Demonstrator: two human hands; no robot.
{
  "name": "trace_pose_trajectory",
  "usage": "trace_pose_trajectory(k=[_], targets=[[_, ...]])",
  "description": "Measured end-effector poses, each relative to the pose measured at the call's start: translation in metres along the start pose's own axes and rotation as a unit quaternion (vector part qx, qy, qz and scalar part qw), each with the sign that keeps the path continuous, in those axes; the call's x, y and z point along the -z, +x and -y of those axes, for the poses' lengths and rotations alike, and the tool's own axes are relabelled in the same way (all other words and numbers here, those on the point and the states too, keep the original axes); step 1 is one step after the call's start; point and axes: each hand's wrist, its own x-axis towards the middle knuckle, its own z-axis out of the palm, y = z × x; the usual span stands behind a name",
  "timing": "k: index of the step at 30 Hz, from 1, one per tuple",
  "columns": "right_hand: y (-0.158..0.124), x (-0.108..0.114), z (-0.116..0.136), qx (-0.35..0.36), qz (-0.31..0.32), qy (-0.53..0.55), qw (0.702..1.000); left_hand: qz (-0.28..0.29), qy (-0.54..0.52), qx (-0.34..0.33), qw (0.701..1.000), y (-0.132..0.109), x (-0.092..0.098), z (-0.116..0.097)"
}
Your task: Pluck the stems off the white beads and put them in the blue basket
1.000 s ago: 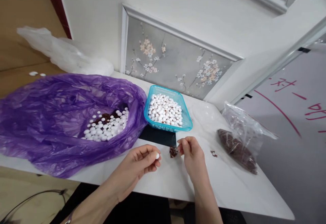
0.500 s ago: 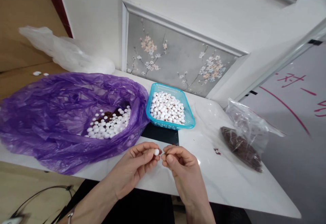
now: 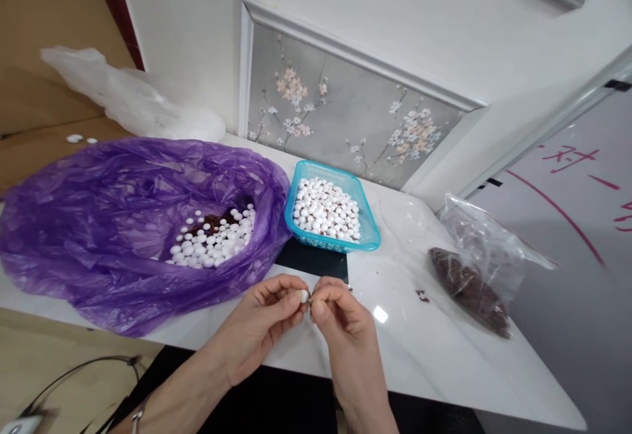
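Between thumb and fingers, my left hand (image 3: 276, 309) pinches a small white ball (image 3: 304, 296). My right hand (image 3: 340, 312) is closed in a pinch against the ball's right side, on a tiny dark piece that is too small to name. Behind the hands, a blue basket (image 3: 371, 223) holds many white balls (image 3: 328, 210) with brown bits among them. To the left lies an open purple bag (image 3: 113, 190) with more white balls (image 3: 207, 246) and dark brown bits (image 3: 212, 223) inside.
A clear bag of brown bits (image 3: 469, 289) lies on the white table (image 3: 424, 348) at the right, near some loose brown bits (image 3: 422, 296). White plastic (image 3: 148, 105) and cardboard (image 3: 39, 39) are at the back left. A whiteboard (image 3: 557, 236) stands at the right.
My right hand has moved left, bringing its fingertips up to the white ball in my left hand. The view has shifted slightly.
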Motion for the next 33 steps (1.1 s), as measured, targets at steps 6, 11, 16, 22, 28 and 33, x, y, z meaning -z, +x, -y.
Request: trace_pose_trajectory(k=[6,11,16,22,28,33], targets=[[0.000,-0.004,-0.001,0.006,-0.013,-0.030,0.999,-0.011,0.014,-0.016,1.000,0.000,0.001,0.001],[-0.002,-0.006,-0.003,0.020,-0.038,-0.074,0.996,-0.034,0.021,-0.031,0.999,0.001,0.001,0.002],[-0.001,-0.009,-0.005,0.037,-0.051,-0.096,0.993,-0.048,0.028,-0.050,0.997,0.003,0.002,0.003],[0.001,-0.010,-0.001,0.031,-0.039,-0.090,0.995,-0.044,0.032,-0.054,0.997,0.002,0.002,0.004],[0.003,-0.012,0.000,0.024,-0.020,-0.054,0.998,-0.048,-0.002,-0.056,0.997,0.003,0.003,0.004],[0.004,-0.014,-0.002,0.013,-0.024,-0.028,0.999,-0.056,-0.002,-0.056,0.997,0.002,0.002,0.003]])
